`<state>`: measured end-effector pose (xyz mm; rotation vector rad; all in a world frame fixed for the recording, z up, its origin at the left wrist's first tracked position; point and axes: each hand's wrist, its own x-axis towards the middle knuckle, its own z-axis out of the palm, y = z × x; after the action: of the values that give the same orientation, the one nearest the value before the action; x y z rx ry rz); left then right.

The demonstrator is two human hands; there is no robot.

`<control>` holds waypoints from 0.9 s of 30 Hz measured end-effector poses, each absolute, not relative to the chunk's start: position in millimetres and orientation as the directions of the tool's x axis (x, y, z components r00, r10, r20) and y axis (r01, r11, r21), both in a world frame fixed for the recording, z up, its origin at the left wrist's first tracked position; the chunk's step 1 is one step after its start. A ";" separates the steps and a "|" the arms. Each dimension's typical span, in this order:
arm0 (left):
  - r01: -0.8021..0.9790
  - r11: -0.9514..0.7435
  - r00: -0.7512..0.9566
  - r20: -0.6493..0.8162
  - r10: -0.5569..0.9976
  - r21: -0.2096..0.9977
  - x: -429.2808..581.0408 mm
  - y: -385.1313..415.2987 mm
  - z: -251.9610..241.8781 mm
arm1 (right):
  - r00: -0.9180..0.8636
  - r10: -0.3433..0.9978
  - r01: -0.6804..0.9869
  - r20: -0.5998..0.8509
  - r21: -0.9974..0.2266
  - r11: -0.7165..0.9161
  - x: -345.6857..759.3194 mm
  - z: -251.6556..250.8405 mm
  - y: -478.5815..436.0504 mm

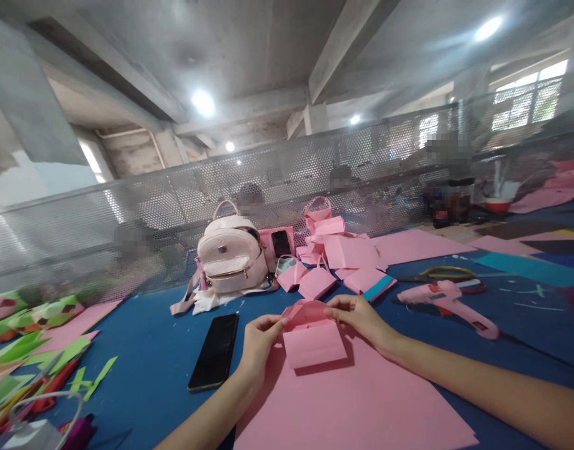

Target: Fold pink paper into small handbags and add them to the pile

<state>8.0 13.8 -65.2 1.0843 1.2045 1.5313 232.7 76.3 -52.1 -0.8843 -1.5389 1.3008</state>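
I have the left grip (257, 340) and the right grip (359, 317) each pinched firmly on opposite upper edges of the folded pink paper piece (315, 348), presumably to hold its mouth spread. The piece is over the far end of the pink sheet (347, 403) on the blue tabletop (146, 356). The glue gun (449, 302) lies beyond the right grip, apparently parked within reach but off the paper.

Bare concrete ceiling (249, 44) above a blue table (146, 350).
From my remote seat, I see a perforated metal screen (291, 175) along the table's far edge, heavy beams (346, 47), bright lamps (203, 103), a gridded window (526, 100) beyond the far right corner, and a grey-and-white wall (38, 119) beyond the far left.
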 end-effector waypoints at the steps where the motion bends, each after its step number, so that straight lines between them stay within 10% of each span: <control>1: -0.111 -0.144 -0.229 0.116 0.967 0.983 7.4 14.1 -65.6 | -0.335 0.922 -0.031 0.194 -0.980 0.195 232.6 -51.9 76.2; 27: -0.121 -0.151 -0.254 0.117 0.960 0.981 6.1 11.4 -56.7 | -0.406 0.878 0.189 0.253 -0.917 0.351 247.6 -47.0 85.4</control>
<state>6.1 11.4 -56.7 1.0741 1.2134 1.5555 247.6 85.4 -47.0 -0.9395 -1.8193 1.0934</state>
